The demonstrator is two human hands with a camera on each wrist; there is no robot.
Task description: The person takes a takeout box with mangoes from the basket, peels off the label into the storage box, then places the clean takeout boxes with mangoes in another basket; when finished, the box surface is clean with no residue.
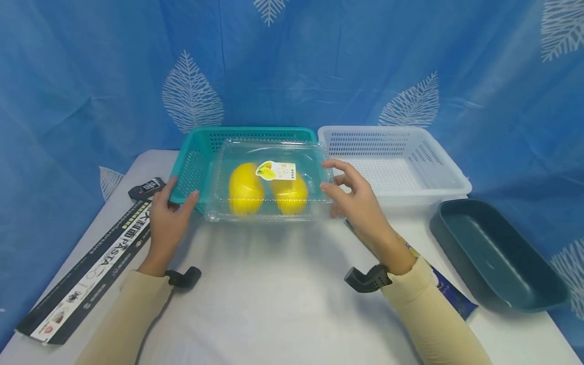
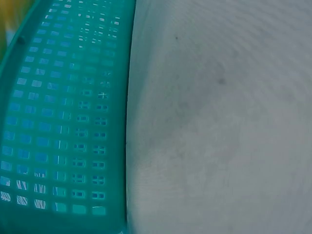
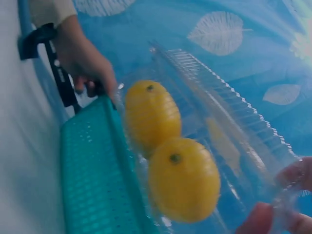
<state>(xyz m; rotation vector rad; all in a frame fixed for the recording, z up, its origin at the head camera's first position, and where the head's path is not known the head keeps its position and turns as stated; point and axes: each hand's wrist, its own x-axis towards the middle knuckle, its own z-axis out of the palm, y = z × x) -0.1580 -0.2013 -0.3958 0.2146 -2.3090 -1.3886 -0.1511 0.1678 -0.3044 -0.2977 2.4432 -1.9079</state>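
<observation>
My right hand (image 1: 353,195) grips the right end of a clear plastic clamshell box (image 1: 219,203), fingertips on its edge. Two yellow fruits (image 1: 246,187) lie inside the box, and a fruit-picture label sits on its lid. The box is over the front of a teal basket (image 1: 186,175); the right wrist view shows it just above the basket's rim. My left hand (image 1: 166,228) grips the basket's front left corner, thumb in front. In the left wrist view only the teal basket's perforated wall (image 2: 63,126) and white cloth appear.
Right of the teal basket stands a white basket (image 1: 424,192). A dark green tub (image 1: 497,253) is at the far right. A blue packet (image 1: 451,294) lies partly under the right forearm. At left lie a long pasta box (image 1: 91,271) and a small black item (image 1: 146,188).
</observation>
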